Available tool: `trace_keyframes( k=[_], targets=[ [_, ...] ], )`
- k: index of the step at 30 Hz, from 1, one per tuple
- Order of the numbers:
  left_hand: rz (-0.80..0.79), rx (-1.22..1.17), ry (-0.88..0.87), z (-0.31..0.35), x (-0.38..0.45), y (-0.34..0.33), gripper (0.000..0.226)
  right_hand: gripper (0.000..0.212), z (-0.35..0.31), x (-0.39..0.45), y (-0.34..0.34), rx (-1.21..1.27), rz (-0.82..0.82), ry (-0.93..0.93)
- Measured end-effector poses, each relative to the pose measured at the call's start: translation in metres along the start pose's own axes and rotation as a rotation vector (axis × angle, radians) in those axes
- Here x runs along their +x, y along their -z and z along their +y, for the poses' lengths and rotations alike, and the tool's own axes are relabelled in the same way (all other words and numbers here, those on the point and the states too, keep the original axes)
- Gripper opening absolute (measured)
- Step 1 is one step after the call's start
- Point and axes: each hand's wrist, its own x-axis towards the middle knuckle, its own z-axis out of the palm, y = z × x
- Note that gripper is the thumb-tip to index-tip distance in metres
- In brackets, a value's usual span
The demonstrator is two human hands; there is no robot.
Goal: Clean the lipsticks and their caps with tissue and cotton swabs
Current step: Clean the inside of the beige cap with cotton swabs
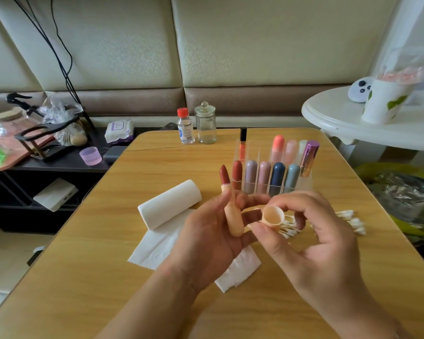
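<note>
1. An uncapped lipstick [231, 206] is held in the left hand [206, 243], its peach body lying along the curled fingers; its long axis runs nearly upright, and the brown-red bullet points up and away toward the far edge of the table [83, 277].
2. The peach cap [273, 215] is pinched by the right hand [311, 238] between thumb and fingertips, just beside the lipstick body, with its open mouth turned toward the camera.
3. Under the hands, flat sheets of tissue [157, 245] lie near the middle of the table, and a tissue roll [169, 204] lies on its side at their far end, its axis slanting toward the far right.
4. Cotton swabs [350, 220] are scattered behind the right hand, toward the right edge.
5. A clear organizer [277, 165] with capped lipsticks standing upright is seen beyond the hands.
6. A red-capped bottle [185, 127] and a glass jar [205, 123] stand side by side at the far edge.
</note>
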Motion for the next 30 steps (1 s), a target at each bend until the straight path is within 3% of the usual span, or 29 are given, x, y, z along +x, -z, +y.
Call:
trace_keyframes(
  k=[2, 4, 7, 11, 15, 21, 24, 27, 30],
  targets=[
    [-0.001, -0.011, -0.023, -0.001, 0.001, 0.0, 0.043, 0.022, -0.001, -0.001, 0.0, 0.031, 0.011, -0.052],
    [-0.027, -0.06, -0.059, -0.001, 0.002, 0.002, 0.038, 0.02, -0.003, -0.001, 0.0, 0.086, 0.009, -0.093],
    [-0.083, -0.033, -0.103, -0.004, 0.005, 0.002, 0.037, 0.01, -0.008, 0.0, -0.003, 0.325, -0.068, -0.211],
    [-0.115, 0.075, -0.135, -0.01, 0.004, -0.004, 0.044, 0.027, -0.009, -0.002, -0.009, 0.489, -0.174, -0.423],
    [-0.093, 0.161, -0.158, -0.011, 0.002, -0.003, 0.047, 0.003, -0.008, -0.002, -0.009, 0.494, -0.19, -0.44],
    [-0.054, 0.201, -0.219, -0.005, -0.001, -0.003, 0.045, 0.016, -0.006, 0.0, -0.011, 0.771, -0.162, -0.588],
    [-0.008, 0.223, -0.272, -0.007, 0.0, -0.001, 0.036, 0.018, -0.006, 0.002, -0.013, 0.716, -0.164, -0.585],
    [0.049, 0.233, -0.329, -0.009, 0.003, -0.001, 0.029, 0.018, -0.008, 0.002, -0.013, 0.46, -0.115, -0.505],
    [0.148, 0.259, -0.35, -0.008, 0.005, 0.001, 0.038, 0.025, -0.01, 0.002, -0.011, 0.328, -0.032, -0.494]
  ],
)
